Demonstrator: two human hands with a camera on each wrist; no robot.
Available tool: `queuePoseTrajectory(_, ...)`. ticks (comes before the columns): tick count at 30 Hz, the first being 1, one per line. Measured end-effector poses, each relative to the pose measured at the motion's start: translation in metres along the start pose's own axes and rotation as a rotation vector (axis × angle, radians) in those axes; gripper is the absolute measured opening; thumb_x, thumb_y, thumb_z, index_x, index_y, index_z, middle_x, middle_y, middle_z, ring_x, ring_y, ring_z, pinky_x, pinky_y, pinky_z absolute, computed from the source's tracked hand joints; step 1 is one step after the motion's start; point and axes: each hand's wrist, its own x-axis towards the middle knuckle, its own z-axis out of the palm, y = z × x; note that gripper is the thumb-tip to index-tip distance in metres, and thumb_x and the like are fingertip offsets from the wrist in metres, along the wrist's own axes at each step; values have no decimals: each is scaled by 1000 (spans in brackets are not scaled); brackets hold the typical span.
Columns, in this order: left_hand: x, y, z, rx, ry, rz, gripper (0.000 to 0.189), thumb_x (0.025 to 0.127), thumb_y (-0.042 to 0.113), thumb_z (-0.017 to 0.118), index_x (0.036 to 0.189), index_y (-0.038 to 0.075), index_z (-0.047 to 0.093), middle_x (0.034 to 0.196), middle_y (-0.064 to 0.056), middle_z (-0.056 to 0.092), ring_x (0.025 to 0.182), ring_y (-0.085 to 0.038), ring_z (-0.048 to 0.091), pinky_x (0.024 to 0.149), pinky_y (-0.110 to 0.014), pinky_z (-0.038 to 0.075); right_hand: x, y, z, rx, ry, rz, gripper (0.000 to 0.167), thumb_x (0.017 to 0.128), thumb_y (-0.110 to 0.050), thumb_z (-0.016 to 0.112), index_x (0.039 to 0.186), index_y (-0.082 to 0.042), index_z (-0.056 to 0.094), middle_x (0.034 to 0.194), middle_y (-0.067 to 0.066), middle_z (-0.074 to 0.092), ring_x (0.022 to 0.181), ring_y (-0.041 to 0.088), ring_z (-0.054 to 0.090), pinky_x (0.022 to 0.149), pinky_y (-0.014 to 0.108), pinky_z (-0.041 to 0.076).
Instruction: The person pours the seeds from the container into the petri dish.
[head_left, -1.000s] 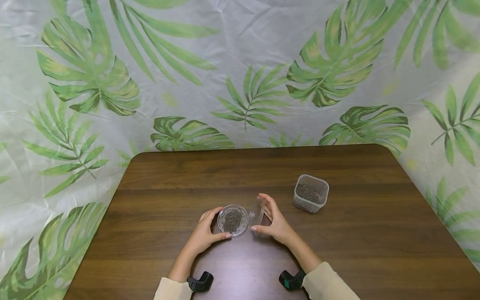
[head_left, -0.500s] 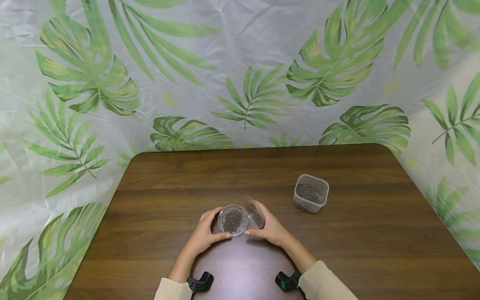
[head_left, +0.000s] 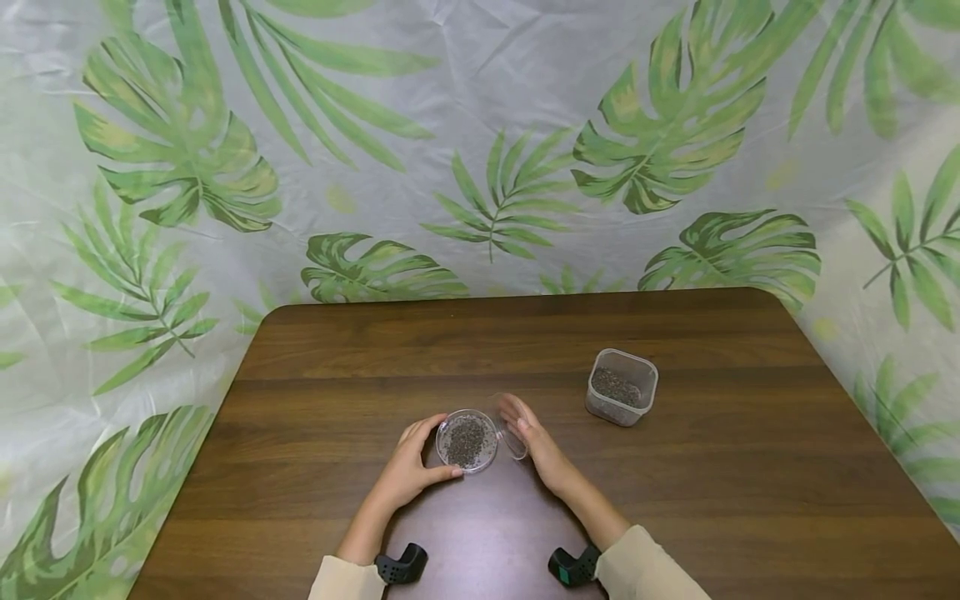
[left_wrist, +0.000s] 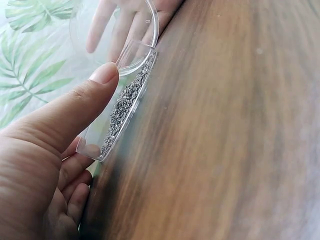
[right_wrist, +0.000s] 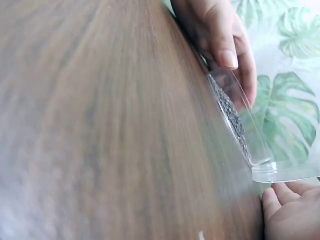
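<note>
On the table stands a clear round petri dish (head_left: pixel 447 457) holding small dark grey grains (head_left: pixel 467 442). My left hand (head_left: pixel 408 468) grips the dish by its side, thumb at the near rim and fingers round the far side. Against the dish's right side leans its clear lid (head_left: pixel 516 447), tilted on edge. My right hand (head_left: pixel 546 457) is behind the lid with fingers extended. Through the lid in the left wrist view those fingers (left_wrist: pixel 120 32) show straight. The right wrist view has the lid's rim (right_wrist: pixel 265 173) right at the dish's edge, above the right fingers.
A square clear plastic tub (head_left: pixel 613 410) with more dark grains stands to the right, farther back. The brown wooden table (head_left: pixel 360 358) ends at a leaf-patterned cloth (head_left: pixel 510 100). Black wrist devices (head_left: pixel 402 564) sit on both wrists.
The right hand has moved left with the lid, which now leans against the dish. Its thumb has come off the lid and its fingers have straightened. The left hand has stayed put.
</note>
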Motion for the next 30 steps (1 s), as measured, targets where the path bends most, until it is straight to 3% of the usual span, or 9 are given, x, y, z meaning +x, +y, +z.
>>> queuePoseTrajectory(3,0,0,0,0,-1,-5,83,62,35,81,132,11,43,130,-5,45,121,-22,34,98,-44,28,1,9,-1,82,-22,-36,50,95,-11,14,140,5,0,141,33,8,128,45,12,103,52,11)
queuePoseTrajectory(8,1,-1,0,-2,7,13,83,63,35,81,132,9,43,129,-6,45,121,-23,35,98,-44,28,2,13,0,118,-34,-74,54,94,-12,12,141,-2,-10,143,29,-7,130,43,3,102,54,5)
queuePoseTrajectory(13,1,-1,1,16,37,80,82,63,35,81,130,6,44,127,-9,47,117,-27,37,94,-47,32,2,15,2,127,-32,-91,55,93,-11,10,141,-7,-15,144,26,-12,132,38,-2,102,53,2)
queuePoseTrajectory(16,1,-1,1,18,38,80,83,63,36,80,130,5,44,127,-9,47,117,-26,38,94,-47,32,1,14,3,123,-27,-95,55,92,-9,9,141,-10,-16,144,26,-12,132,36,-3,103,53,1)
queuePoseTrajectory(25,1,-1,0,-6,4,18,84,63,36,81,132,8,43,129,-7,45,121,-22,35,98,-44,29,2,-15,11,103,0,-76,58,86,1,11,138,4,-16,140,35,-7,128,46,-4,100,58,0)
queuePoseTrajectory(30,1,0,0,-3,1,10,84,63,35,81,132,8,43,130,-6,45,121,-22,34,98,-44,28,2,-14,11,95,4,-80,59,87,1,14,138,5,-14,141,33,-9,127,49,-5,100,59,1)
